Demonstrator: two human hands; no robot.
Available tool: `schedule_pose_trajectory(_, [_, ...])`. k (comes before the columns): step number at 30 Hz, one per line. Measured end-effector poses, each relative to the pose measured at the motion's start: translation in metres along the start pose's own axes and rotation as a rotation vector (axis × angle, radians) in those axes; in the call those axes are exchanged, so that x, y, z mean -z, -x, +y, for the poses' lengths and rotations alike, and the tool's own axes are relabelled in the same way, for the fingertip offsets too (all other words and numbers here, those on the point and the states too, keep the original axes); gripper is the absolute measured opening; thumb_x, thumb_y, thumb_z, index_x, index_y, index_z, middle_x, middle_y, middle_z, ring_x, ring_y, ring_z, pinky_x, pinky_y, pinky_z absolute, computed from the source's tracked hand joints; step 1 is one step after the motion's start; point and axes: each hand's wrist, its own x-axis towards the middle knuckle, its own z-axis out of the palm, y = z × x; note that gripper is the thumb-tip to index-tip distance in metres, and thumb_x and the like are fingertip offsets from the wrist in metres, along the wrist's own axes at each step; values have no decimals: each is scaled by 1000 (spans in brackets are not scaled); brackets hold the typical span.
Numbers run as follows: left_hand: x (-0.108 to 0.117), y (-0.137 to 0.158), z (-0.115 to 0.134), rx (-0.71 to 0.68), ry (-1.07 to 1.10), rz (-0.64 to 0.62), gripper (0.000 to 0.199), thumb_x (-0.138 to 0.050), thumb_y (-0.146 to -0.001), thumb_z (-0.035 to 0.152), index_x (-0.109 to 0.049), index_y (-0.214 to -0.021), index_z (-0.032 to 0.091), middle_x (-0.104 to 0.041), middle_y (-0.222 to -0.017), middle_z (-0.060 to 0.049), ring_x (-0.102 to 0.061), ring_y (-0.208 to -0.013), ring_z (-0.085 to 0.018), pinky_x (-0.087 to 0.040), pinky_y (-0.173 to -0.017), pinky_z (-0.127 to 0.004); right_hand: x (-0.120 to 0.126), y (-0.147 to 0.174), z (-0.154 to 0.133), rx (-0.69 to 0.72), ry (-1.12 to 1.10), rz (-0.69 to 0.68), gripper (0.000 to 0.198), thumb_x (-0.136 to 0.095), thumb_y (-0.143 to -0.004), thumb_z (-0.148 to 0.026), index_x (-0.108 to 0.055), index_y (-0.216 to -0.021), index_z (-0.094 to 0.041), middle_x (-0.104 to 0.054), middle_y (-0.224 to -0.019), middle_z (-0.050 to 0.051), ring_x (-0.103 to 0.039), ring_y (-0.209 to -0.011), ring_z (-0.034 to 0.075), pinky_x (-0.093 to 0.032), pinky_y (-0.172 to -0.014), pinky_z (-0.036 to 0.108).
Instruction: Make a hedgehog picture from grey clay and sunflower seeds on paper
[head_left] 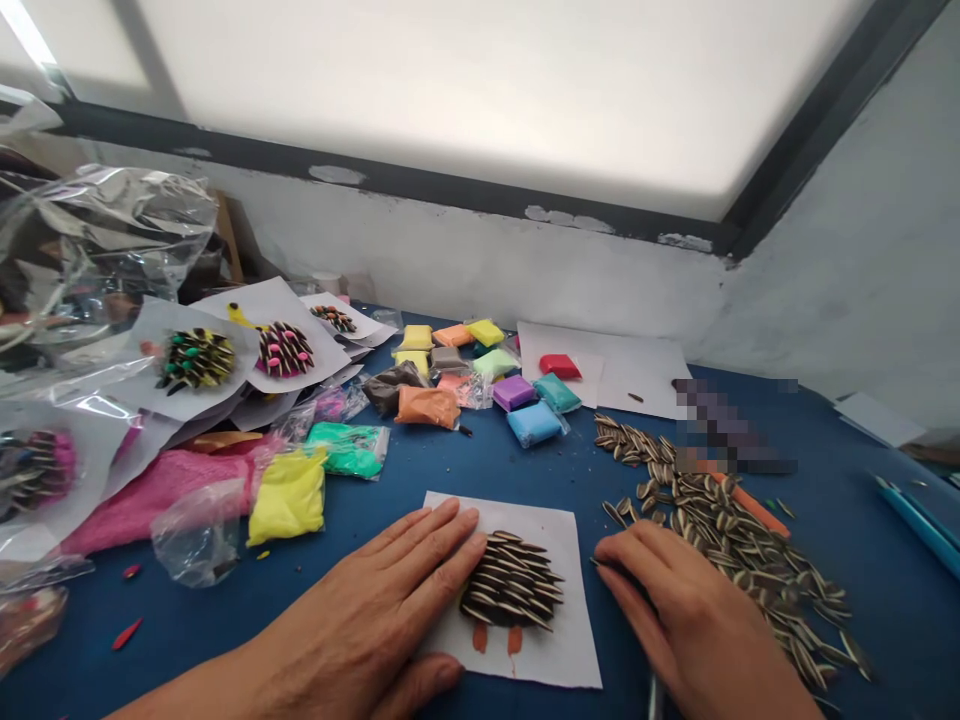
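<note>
My left hand lies flat with fingers stretched out over the left part of a white paper sheet. Its fingertips touch the left side of a hedgehog-like figure covered in rows of striped sunflower seeds, with two brown clay feet below. Right of the sheet, my right hand is closed in a pinch. A small dark tip shows at its fingertips, and a thin grey rod shows below the palm; I cannot make out what is held. Beside this hand spreads a pile of loose sunflower seeds.
Packets of coloured clay lie at the back centre, with a yellow packet nearer left. Finished seed figures on paper are stacked left beside clear plastic bags. An orange stick lies among the seeds; a blue pen-like object is far right.
</note>
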Motion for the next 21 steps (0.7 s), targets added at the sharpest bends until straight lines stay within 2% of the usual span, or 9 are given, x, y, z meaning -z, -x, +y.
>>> schedule_pose_trajectory(3, [1, -1, 0, 7, -6, -2, 72, -48, -103, 40, -4, -159, 32, -27, -160, -3, -32, -145, -26, -29, -119, -42, -3, 1, 10, -69, 39, 33, 30, -40, -99, -31, -64, -81, -25, -64, -76, 1, -66, -66, 17, -53, -57, 29])
schedule_pose_trajectory(7, [3, -1, 1, 2, -30, -21, 74, -49, -103, 41, -2, -159, 31, -27, -160, -4, -31, -145, -25, -29, -119, -40, -3, -2, 30, -138, 67, 77, 36, -38, -100, -37, -71, -95, -24, -68, -87, 5, -68, -73, 19, -53, -58, 31])
schedule_pose_trajectory(11, [5, 0, 1, -4, -9, -18, 75, -49, -102, 42, -2, -159, 31, -27, -159, -5, -33, -144, -28, -31, -118, -43, -9, -8, 39, -142, 46, 45, 36, -40, -99, -35, -74, -102, -22, -70, -94, 7, -68, -83, 20, -55, -70, 34])
schedule_pose_trajectory(21, [1, -1, 0, 0, -10, -46, 74, -49, -102, 41, -6, -160, 28, -26, -160, -8, -29, -146, -29, -29, -119, -46, -10, -16, 30, -183, -2, -25, 27, -44, -94, -32, -67, -82, -23, -66, -81, 5, -63, -77, 22, -48, -70, 37])
